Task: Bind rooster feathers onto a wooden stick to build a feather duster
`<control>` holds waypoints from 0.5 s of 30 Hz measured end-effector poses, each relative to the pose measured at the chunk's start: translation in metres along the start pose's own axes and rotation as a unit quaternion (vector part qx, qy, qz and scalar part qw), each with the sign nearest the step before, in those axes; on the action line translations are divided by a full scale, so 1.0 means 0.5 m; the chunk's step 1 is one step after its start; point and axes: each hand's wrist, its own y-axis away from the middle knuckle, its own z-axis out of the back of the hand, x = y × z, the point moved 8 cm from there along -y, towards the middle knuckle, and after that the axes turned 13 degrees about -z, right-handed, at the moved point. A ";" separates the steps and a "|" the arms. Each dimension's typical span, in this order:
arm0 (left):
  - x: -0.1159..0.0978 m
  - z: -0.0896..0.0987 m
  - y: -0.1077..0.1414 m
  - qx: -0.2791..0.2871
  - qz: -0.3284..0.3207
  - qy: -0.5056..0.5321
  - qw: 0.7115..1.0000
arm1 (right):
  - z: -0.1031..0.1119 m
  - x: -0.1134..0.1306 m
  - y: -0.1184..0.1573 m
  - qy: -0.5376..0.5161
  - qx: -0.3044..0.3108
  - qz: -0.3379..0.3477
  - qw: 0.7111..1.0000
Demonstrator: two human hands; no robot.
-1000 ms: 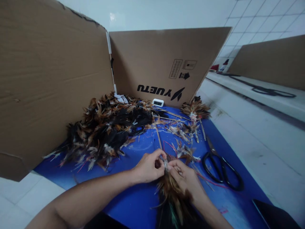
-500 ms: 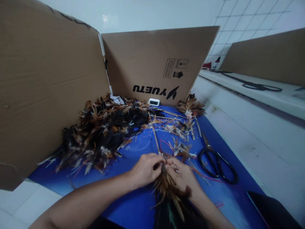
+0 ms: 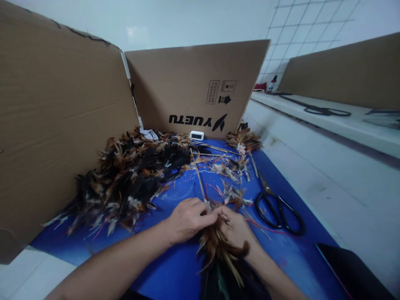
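Both of my hands meet at the neck of a feather duster (image 3: 220,254), whose brown and black feathers spread down towards me. A thin stick (image 3: 199,177) runs away from its bound end. My left hand (image 3: 190,220) is closed, its thumb and finger pinched at the binding. Against those fingertips, my right hand (image 3: 237,231) is curled round the feathers from the right side. Whatever lies between the fingertips is too small to make out. Red thread (image 3: 215,189) loops just beyond the hands, near a small tuft of loose feathers (image 3: 233,196).
Black-handled scissors (image 3: 279,210) lie on the blue table (image 3: 175,266) at right. A large feather heap (image 3: 131,179) fills the left, by cardboard walls (image 3: 187,83). At the back are a small white digital display (image 3: 196,136) and another feather bundle (image 3: 245,139). A dark flat object (image 3: 346,266) sits at lower right.
My left hand has turned, its thumb now stretching across to the right hand's fingertips, and its finger loop has closed. The view has shifted slightly, moving the surroundings left.
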 end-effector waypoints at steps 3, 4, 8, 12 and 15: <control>-0.007 0.001 -0.004 0.002 -0.045 -0.047 0.998 | -0.007 -0.005 -0.003 -0.012 0.023 -0.005 1.000; -0.009 -0.001 -0.004 0.005 -0.055 -0.055 0.997 | -0.007 -0.007 -0.004 -0.013 0.021 -0.004 1.000; -0.016 -0.006 -0.003 0.011 -0.078 -0.071 0.994 | -0.006 -0.012 -0.006 -0.010 0.010 0.006 1.000; -0.016 -0.010 -0.001 0.016 -0.072 -0.060 0.995 | -0.007 -0.014 -0.005 0.010 -0.002 0.016 1.000; -0.012 -0.017 -0.002 0.032 -0.053 -0.045 0.997 | -0.005 -0.009 -0.003 0.019 -0.007 0.021 1.000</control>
